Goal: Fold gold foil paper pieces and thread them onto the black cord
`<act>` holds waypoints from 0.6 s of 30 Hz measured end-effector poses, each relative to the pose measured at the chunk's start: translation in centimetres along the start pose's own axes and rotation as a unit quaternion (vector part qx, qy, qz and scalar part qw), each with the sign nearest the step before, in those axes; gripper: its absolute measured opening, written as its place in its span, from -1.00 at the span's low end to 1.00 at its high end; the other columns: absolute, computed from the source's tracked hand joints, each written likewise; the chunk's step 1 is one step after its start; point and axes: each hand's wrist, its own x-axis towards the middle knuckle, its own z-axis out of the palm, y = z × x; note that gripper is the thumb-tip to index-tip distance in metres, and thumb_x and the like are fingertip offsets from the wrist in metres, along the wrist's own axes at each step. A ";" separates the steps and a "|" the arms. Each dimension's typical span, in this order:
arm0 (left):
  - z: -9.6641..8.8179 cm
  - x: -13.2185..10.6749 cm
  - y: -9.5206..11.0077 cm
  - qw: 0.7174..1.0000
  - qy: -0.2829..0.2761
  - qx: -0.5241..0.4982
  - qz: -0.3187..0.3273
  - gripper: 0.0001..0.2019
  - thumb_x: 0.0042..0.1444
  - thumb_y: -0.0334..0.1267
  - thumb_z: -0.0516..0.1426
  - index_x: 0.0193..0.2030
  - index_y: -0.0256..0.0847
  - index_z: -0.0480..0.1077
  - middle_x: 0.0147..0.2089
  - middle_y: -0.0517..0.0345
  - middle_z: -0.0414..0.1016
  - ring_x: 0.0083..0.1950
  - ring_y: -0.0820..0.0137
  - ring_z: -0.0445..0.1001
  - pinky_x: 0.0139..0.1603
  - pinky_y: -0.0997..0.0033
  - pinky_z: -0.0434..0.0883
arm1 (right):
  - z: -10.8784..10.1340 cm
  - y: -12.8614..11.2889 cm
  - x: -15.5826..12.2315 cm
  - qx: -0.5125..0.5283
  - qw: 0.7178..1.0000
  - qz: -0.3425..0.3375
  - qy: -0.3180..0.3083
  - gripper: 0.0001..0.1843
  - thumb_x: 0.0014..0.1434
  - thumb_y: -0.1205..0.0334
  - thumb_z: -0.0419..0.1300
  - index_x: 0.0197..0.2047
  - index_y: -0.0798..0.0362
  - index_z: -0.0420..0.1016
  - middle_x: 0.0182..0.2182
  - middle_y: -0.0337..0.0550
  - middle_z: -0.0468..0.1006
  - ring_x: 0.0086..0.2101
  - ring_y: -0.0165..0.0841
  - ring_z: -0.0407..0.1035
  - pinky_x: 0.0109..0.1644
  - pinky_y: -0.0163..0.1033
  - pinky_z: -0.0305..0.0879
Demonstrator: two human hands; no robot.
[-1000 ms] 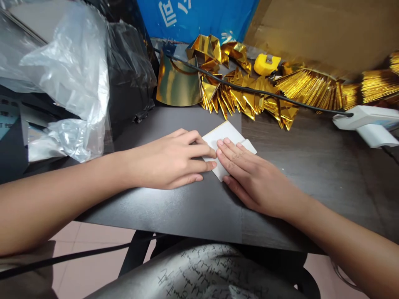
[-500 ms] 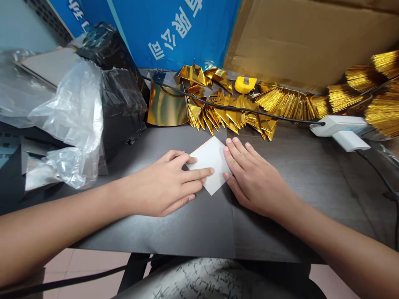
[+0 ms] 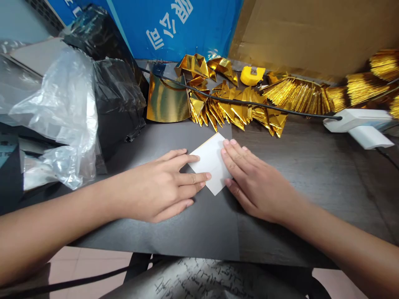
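Observation:
A small white sheet of paper [image 3: 212, 160], turned like a diamond and with a thin gold edge at its upper left, lies on a black sheet [image 3: 193, 232] that covers part of the dark table. Over its left corner rests my left hand [image 3: 170, 185], fingers spread and fingertips pressing the paper. My right hand [image 3: 255, 180] lies flat along the right side, its fingertips on the paper and the thumb stretched out near the lower right edge. The paper's right corner is hidden under that hand.
Folded gold foil pieces [image 3: 233, 104] and a gold sheet [image 3: 168, 99] lie behind the paper. A yellow tape measure [image 3: 252, 75], black cable [image 3: 249, 102] and white power strip [image 3: 358, 120] are there too. Plastic bags [image 3: 68, 104] stand left; a blue box [image 3: 174, 25] rises behind.
The view has shifted a little. My left fingertips have slid slightly left on the paper, while my right hand stays at its right side. The paper is still lying flat.

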 end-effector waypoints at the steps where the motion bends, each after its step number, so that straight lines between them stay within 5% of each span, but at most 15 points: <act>1: -0.2 -0.1 0.0 1.000 0.000 -0.005 0.001 -0.63 0.43 -0.16 0.00 0.14 -0.27 0.52 0.32 0.16 0.46 0.33 0.00 0.34 0.40 -0.09 0.18 | 0.0 0.1 0.0 -0.012 1.000 0.005 0.000 -0.38 0.46 0.20 -0.09 0.37 0.57 0.24 0.37 0.45 0.15 0.39 0.17 0.05 0.37 0.27 0.25; 13: -0.2 -0.1 -1.1 0.997 0.041 -0.035 0.048 -0.73 0.41 -0.24 0.08 0.02 -0.24 0.58 0.16 0.14 0.59 0.27 0.20 0.50 0.38 0.15 0.40 | -0.1 1.1 -0.1 -0.032 0.999 -0.014 0.004 -0.40 0.46 0.15 -0.03 0.38 0.44 0.25 0.38 0.35 0.17 0.40 0.19 0.03 0.37 0.38 0.13; 18: 0.1 0.1 -1.2 0.995 0.063 -0.051 0.053 -0.76 0.40 -0.27 0.10 0.04 -0.25 0.57 0.15 0.05 0.60 0.30 0.22 0.48 0.33 0.20 0.46 | -0.8 0.3 0.1 -0.022 0.999 -0.023 0.036 -0.59 0.42 0.30 0.01 0.25 0.21 0.44 0.31 0.15 0.35 0.29 0.02 0.27 0.31 0.30 0.18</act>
